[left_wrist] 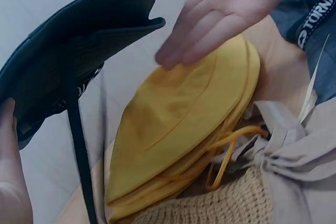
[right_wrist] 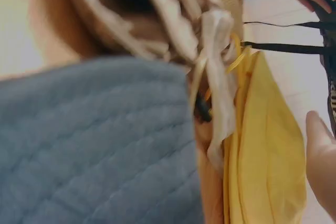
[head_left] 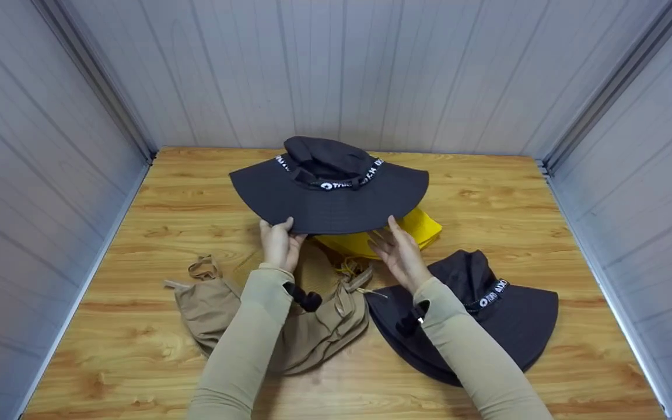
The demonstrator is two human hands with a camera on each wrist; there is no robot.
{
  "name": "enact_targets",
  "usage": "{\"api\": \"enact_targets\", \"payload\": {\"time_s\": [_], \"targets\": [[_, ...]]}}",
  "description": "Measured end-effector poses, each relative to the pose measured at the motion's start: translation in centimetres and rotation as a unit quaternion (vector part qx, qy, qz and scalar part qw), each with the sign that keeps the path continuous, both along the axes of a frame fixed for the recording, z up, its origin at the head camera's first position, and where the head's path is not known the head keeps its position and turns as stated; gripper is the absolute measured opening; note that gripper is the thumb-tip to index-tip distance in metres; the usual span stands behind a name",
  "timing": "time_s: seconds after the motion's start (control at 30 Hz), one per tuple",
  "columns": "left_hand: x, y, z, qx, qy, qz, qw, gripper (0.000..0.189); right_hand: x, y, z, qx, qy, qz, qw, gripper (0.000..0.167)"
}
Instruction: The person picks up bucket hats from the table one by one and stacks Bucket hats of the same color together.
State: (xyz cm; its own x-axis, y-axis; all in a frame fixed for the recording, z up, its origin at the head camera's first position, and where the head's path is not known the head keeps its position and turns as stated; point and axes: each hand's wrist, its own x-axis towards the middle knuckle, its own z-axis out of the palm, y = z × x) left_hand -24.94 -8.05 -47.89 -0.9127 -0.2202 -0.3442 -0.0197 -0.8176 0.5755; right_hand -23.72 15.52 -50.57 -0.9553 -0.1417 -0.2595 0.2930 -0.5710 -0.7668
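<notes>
A dark wide-brimmed bucket hat with a white-lettered band is held up above the table in the head view. My left hand pinches its front brim on the left, thumb on top. In the left wrist view, the hat's dark chin cord hangs from its underside. At the brim's right front is my right hand, its fingers loosely extended beneath; in the left wrist view those fingers grip nothing. Under the raised hat lie stacked yellow hats, partly hidden in the head view.
Tan hats with ties and a woven part lie at the front left, partly under my left arm. More dark hats are stacked at the right, under my right forearm. Pale panel walls enclose the wooden table on three sides.
</notes>
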Motion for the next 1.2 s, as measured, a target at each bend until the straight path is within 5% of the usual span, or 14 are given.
{"api": "enact_targets", "payload": {"time_s": [0.27, 0.73, 1.2], "targets": [[0.3, 0.9, 0.3, -0.022, 0.01, -0.031, 0.9992, 0.053, 0.2, 0.3, 0.8, -0.064, -0.006, -0.034, 0.9974, 0.018], [1.1, 2.2, 0.9, -0.049, 0.013, -0.053, 0.9973, 0.055, 0.4, 1.2, 1.9, -0.007, 0.017, -0.137, 0.9904, 0.036], [1.3, 2.0, 0.9, -0.061, 0.027, -0.082, 0.9944, 0.049, 1.9, 2.8, 2.9, -0.004, 0.028, -0.15, 0.9883, 0.042]]}}
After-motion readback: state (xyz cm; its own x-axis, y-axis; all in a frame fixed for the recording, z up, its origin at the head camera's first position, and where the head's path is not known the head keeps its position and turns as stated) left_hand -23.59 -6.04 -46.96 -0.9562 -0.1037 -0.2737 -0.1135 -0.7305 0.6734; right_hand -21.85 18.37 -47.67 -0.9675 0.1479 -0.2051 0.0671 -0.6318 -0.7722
